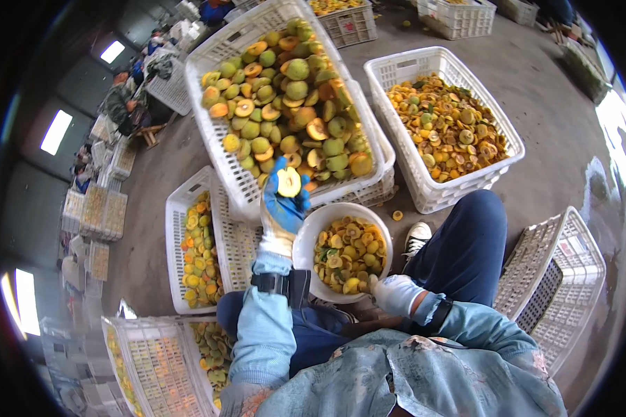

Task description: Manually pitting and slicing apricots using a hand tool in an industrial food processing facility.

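Observation:
My left hand (285, 198), in a blue-palmed glove, holds a pale cut fruit half (289, 181) over the lower edge of a tilted white crate (212, 156) of green and orange fruit, some halved. In a white glove, my right hand (393, 293) is closed at the lower right rim of a white bowl (303, 260) holding several small yellow-orange fruit pieces (348, 247). What my right fingers hold is too small to make out.
A crate (504, 125) of orange cut pieces stands right, a crate (177, 271) of fruit left, another crate (139, 368) lower left and a tilted crate (570, 292) lower right. People (122, 104) sit among stacked crates (97, 208) along the left wall.

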`<state>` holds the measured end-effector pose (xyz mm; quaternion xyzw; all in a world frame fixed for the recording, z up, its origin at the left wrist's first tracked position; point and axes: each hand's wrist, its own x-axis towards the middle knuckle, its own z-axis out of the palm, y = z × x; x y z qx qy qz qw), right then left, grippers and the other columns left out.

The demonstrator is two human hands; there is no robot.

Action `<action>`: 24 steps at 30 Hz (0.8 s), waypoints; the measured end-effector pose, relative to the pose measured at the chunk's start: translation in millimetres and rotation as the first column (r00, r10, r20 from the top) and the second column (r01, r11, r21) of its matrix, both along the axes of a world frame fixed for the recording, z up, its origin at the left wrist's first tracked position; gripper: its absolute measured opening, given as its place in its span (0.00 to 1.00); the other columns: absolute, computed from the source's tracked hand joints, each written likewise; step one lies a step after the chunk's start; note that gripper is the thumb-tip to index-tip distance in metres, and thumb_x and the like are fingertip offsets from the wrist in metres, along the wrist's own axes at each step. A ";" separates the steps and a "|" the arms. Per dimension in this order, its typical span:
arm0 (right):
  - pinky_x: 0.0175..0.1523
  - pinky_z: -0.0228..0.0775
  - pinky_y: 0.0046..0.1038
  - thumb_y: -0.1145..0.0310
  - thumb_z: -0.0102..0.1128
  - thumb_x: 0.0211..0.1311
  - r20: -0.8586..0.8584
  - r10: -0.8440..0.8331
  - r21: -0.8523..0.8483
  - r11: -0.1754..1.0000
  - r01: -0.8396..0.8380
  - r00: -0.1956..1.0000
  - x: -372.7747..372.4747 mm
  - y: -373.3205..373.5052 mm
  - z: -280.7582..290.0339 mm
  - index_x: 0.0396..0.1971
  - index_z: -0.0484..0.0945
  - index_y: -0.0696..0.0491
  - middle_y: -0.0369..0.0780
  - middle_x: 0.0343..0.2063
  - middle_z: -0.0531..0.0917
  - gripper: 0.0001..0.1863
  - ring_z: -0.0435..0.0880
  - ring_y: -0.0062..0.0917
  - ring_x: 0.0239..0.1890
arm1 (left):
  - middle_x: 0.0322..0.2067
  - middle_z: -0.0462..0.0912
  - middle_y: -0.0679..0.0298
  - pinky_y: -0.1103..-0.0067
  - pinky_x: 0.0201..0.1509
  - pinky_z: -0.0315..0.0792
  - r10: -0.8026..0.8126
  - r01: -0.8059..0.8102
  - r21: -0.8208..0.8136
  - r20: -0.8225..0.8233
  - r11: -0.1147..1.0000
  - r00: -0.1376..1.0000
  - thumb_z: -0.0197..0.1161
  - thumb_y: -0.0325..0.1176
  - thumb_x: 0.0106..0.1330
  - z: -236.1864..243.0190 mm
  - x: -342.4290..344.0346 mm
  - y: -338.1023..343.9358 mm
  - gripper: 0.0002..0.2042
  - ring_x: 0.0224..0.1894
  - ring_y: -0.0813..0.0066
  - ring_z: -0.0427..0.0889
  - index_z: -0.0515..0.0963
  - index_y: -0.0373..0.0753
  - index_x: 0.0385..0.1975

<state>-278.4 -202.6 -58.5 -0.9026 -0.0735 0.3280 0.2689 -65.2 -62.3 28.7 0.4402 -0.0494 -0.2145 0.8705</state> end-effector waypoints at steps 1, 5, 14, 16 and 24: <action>0.37 0.72 0.36 0.61 0.32 0.66 0.161 0.005 -0.046 0.999 0.002 0.987 -2.3 -0.1 14.9 0.53 0.59 0.59 0.48 0.29 0.81 0.21 0.81 0.40 0.33 | 0.31 0.79 0.58 0.79 0.21 0.67 -0.043 0.035 -0.060 -0.125 0.998 0.991 0.50 0.50 0.60 2.5 -11.7 10.5 0.23 0.23 0.71 0.75 0.70 0.44 0.51; 0.43 0.70 0.38 0.53 0.24 0.67 0.101 -0.307 0.134 0.947 0.292 0.946 5.2 8.8 14.2 0.48 0.66 0.57 0.52 0.33 0.79 0.26 0.78 0.44 0.38 | 0.28 0.79 0.61 0.83 0.18 0.60 -0.082 0.032 -0.170 -0.294 0.985 0.952 0.49 0.55 0.58 -11.8 -48.7 44.9 0.25 0.19 0.72 0.71 0.73 0.41 0.46; 0.35 0.72 0.36 0.60 0.39 0.64 0.198 0.009 -0.107 0.994 0.012 0.980 -9.0 2.0 -69.8 0.53 0.59 0.58 0.51 0.31 0.80 0.22 0.80 0.40 0.33 | 0.35 0.79 0.56 0.81 0.23 0.69 0.084 -0.081 0.022 -0.260 0.996 0.962 0.48 0.52 0.60 -53.6 -92.7 52.0 0.26 0.23 0.74 0.74 0.70 0.36 0.48; 0.32 0.72 0.36 0.59 0.43 0.62 0.333 -0.079 -0.044 0.994 0.099 0.940 -3.3 18.7 -9.5 0.54 0.59 0.56 0.50 0.25 0.79 0.23 0.80 0.41 0.29 | 0.39 0.77 0.53 0.78 0.28 0.72 0.238 -0.248 0.002 -0.283 0.969 0.929 0.49 0.48 0.60 -57.1 -99.2 57.6 0.25 0.27 0.70 0.76 0.69 0.36 0.51; 0.34 0.73 0.36 0.55 0.49 0.59 0.335 -0.370 0.083 0.928 0.364 0.867 2.8 21.7 9.2 0.50 0.62 0.59 0.49 0.24 0.79 0.26 0.81 0.41 0.30 | 0.28 0.79 0.63 0.82 0.25 0.73 0.080 -0.028 0.203 -0.251 0.979 0.965 0.54 0.47 0.61 -63.4 -103.8 69.2 0.20 0.23 0.77 0.76 0.74 0.35 0.42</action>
